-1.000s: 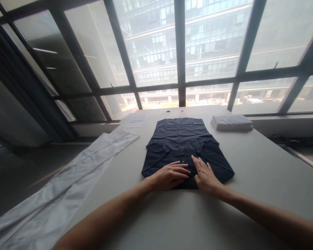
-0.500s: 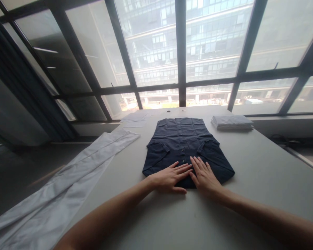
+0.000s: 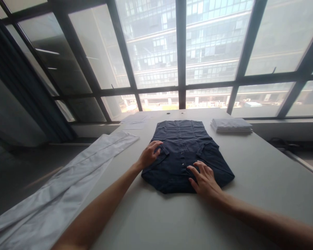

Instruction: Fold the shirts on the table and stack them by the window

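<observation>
A dark navy buttoned shirt (image 3: pixel 182 139) lies face up on the white table (image 3: pixel 151 222), its lower part folded inward and its button line running down the middle. My left hand (image 3: pixel 149 154) is over the shirt's left edge, near the short sleeve, fingers apart and slightly curled, holding nothing. Above the shirt's near part is my right hand (image 3: pixel 203 178), its fingers spread and bent. Whether either hand touches the cloth I cannot tell.
White cloth (image 3: pixel 94 163) drapes over the table's left side. Thin white sheets (image 3: pixel 133 119) lie at the far left, and a stack of folded white cloth (image 3: pixel 232 125) sits at the far right. Large windows (image 3: pixel 156 45) rise behind the table.
My left hand has moved from the shirt's near middle up and left to its left edge. My right hand has lifted from lying flat, and its fingers are now bent.
</observation>
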`<action>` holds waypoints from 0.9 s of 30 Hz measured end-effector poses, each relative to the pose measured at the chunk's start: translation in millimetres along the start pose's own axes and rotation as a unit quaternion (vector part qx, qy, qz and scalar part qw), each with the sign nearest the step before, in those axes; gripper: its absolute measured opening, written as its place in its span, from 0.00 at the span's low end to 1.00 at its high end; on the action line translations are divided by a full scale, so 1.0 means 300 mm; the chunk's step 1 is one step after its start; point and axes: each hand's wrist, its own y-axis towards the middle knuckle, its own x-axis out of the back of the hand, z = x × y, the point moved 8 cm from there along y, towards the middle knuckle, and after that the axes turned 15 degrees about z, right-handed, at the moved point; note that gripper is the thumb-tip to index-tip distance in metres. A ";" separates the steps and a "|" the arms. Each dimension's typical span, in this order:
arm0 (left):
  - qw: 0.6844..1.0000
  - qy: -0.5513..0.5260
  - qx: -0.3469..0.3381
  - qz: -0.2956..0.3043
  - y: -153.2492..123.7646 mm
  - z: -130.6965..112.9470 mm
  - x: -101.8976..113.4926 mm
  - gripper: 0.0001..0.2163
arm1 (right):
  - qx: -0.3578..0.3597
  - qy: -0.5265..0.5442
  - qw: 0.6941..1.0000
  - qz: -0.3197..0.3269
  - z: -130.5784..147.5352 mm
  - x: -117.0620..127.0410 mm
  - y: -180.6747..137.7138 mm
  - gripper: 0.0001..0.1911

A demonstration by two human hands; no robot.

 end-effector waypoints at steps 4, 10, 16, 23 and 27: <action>0.997 0.011 0.058 0.045 -0.029 0.158 -0.017 0.11 | 0.041 0.028 0.999 0.010 0.028 0.054 -0.005 0.08; 0.992 0.058 0.032 0.103 -0.044 0.130 -0.056 0.11 | 0.085 0.038 0.993 0.069 0.035 0.091 -0.018 0.12; 0.985 0.094 -0.022 0.142 -0.090 0.069 -0.064 0.10 | 0.110 0.014 0.992 0.062 -0.031 0.125 -0.078 0.16; 0.968 0.159 -0.067 0.181 -0.164 -0.025 -0.066 0.26 | 0.033 -0.049 0.997 0.041 -0.104 0.173 -0.094 0.18; 0.980 0.153 -0.026 0.128 -0.022 0.096 -0.010 0.24 | 0.019 -0.061 0.998 0.022 -0.026 0.163 -0.095 0.10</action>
